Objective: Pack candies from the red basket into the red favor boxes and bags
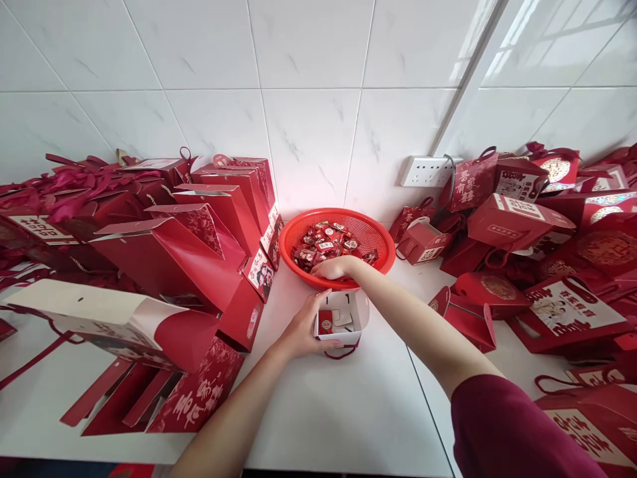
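My left hand (304, 330) grips the left side of a small open gift box (351, 332), white inside, which stands on the white table. Inside the box lies a red wrapped candy (326, 321) beside folded white card. A dark red cord loops out below the box. Just behind it stands a red plastic basket (385, 245) holding several red-wrapped candies (326, 240). My right hand (334, 267) reaches over the front rim into the basket, among the candies. Its fingertips are hidden there, so I cannot tell whether it grips one.
Red gift boxes (174, 252) stand and lean in a row along the left. More closed red boxes (517, 219) are heaped on the right. A white power strip (426, 171) sits against the tiled wall (308, 119). A seam crosses the table (343, 411) at right.
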`<state>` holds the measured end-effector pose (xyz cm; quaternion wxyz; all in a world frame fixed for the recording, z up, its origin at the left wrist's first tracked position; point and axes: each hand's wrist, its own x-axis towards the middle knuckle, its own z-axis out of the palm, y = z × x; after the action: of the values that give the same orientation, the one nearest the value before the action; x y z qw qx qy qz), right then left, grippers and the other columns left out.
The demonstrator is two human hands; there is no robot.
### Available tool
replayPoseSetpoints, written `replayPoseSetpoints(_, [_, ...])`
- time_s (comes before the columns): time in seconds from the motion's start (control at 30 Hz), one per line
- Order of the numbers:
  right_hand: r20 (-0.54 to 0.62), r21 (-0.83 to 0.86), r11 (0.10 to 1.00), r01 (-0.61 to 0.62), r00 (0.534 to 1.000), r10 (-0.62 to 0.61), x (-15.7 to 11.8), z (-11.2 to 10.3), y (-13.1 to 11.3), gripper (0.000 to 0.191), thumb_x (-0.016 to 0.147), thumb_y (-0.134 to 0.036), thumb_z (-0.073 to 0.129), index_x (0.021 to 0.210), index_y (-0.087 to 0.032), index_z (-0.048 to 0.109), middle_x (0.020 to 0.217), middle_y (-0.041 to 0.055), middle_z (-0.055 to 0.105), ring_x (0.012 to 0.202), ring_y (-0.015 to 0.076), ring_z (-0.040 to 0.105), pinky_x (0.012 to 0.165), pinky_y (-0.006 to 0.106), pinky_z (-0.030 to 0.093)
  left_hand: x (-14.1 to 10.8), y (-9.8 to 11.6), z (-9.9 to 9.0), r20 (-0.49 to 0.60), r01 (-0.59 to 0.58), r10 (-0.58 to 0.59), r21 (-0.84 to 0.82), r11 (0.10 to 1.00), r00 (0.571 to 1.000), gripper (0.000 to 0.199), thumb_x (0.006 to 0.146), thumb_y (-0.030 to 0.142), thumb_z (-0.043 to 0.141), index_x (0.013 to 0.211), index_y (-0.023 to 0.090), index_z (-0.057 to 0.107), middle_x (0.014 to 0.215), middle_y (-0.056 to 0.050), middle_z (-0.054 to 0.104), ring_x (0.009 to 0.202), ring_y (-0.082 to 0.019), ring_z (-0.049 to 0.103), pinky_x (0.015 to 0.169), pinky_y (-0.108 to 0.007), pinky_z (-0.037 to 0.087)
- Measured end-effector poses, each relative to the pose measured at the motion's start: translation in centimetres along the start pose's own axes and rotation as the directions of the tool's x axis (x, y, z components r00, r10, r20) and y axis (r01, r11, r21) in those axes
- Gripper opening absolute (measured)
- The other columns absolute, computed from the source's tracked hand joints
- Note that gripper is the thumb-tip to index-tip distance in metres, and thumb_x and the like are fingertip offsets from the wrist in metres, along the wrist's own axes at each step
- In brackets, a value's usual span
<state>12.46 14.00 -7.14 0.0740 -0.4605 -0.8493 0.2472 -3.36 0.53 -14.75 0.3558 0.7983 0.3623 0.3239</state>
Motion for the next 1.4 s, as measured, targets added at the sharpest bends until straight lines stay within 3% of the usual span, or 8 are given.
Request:
replayPoseSetpoints(0.17, [0.077,0.090,0.994,-0.061,0.996,0.054,0.5,0.7,2.0,0.051,0.062,-0.005,0.060,0.107,-0.026,0.072,0.110,0.0028,0.072,0.093,0.0237,0.067,0.083,0.030,0.051,0.0,0.2,-0.1,0.009,0.004,-0.004,0.019,1.000,1.000,0.106,0.062,0.050,0.082,0.149,0.031,0.025,0.145,-0.011,0.037,0.133,-0.033,0.039,0.109,-0.049,0.038])
replayPoseSetpoints(0.3, [-0.091,0.178,0.977,-0.120,0.986,0.138,1.1,-0.3,4.3,0.055,0.068,-0.004,0.050,0.117,-0.022,0.066,0.118,0.0041,0.069,0.096,0.0219,0.065,0.086,0.029,0.050,0.0,0.0,0.0,0.012,0.002,-0.002,0.014,1.000,1.000,0.107,0.063,0.050,0.081,0.150,0.035,0.022,0.146,-0.009,0.036,0.135,-0.032,0.038,0.110,-0.049,0.037])
replayPoseSetpoints(0.5, [-0.454,0.332,0.927,-0.177,0.831,0.321,0.9,-1.2,6.6,0.051,0.079,-0.006,0.029,0.123,-0.015,0.054,0.122,0.0092,0.064,0.096,0.0175,0.064,0.079,0.029,0.052,0.1,-0.5,0.1,0.005,-0.023,0.023,0.015,1.000,1.000,0.109,0.063,0.048,0.082,0.151,0.029,0.021,0.146,-0.011,0.036,0.134,-0.032,0.038,0.111,-0.046,0.037])
replayPoseSetpoints(0.7, [-0.558,0.351,0.914,-0.204,0.738,0.379,0.3,-1.2,6.8,0.044,0.076,-0.007,0.032,0.107,-0.018,0.062,0.111,0.0069,0.068,0.100,0.0207,0.062,0.086,0.031,0.049,0.1,-0.4,0.1,0.007,-0.008,0.008,0.026,1.000,1.000,0.109,0.063,0.049,0.082,0.151,0.031,0.021,0.146,-0.011,0.036,0.133,-0.032,0.039,0.109,-0.047,0.038])
replayPoseSetpoints(0.9, [-0.468,0.279,0.917,-0.283,0.794,0.388,0.4,-1.1,7.1,0.046,0.078,-0.006,0.036,0.113,-0.016,0.063,0.113,0.0091,0.068,0.100,0.0229,0.062,0.084,0.032,0.049,0.2,-0.4,0.2,-0.005,-0.022,0.022,0.013,1.000,1.000,0.108,0.063,0.048,0.082,0.151,0.032,0.021,0.146,-0.010,0.036,0.134,-0.033,0.038,0.110,-0.050,0.037])
replayPoseSetpoints(1.1, [-0.165,0.080,0.983,-0.168,0.970,0.179,0.7,-0.7,6.1,0.042,0.081,-0.016,0.055,0.119,-0.029,0.066,0.123,0.0008,0.066,0.109,0.0221,0.061,0.094,0.030,0.045,0.3,-0.6,0.3,-0.008,-0.027,0.027,0.006,1.000,1.000,0.107,0.063,0.049,0.082,0.150,0.033,0.022,0.148,-0.010,0.034,0.136,-0.033,0.037,0.111,-0.050,0.037])
replayPoseSetpoints(1.3, [0.030,-0.070,0.987,-0.144,0.989,0.146,0.8,-0.4,5.1,0.061,0.064,-0.016,0.076,0.122,-0.027,0.064,0.124,0.0051,0.065,0.113,0.0299,0.058,0.093,0.035,0.046,0.2,-0.6,0.4,-0.019,-0.014,0.014,0.014,1.000,1.000,0.107,0.062,0.050,0.082,0.150,0.033,0.022,0.146,-0.009,0.037,0.133,-0.033,0.040,0.108,-0.048,0.040])
replayPoseSetpoints(1.4, [0.039,-0.080,0.987,-0.140,0.989,0.144,0.8,-0.4,5.1,0.051,0.068,-0.021,0.075,0.118,-0.027,0.066,0.119,0.0043,0.067,0.107,0.0285,0.061,0.089,0.034,0.047,0.1,-0.6,0.3,-0.004,-0.019,0.019,0.033,0.999,1.000,0.106,0.064,0.049,0.081,0.150,0.030,0.023,0.144,-0.011,0.038,0.133,-0.033,0.039,0.108,-0.046,0.039])
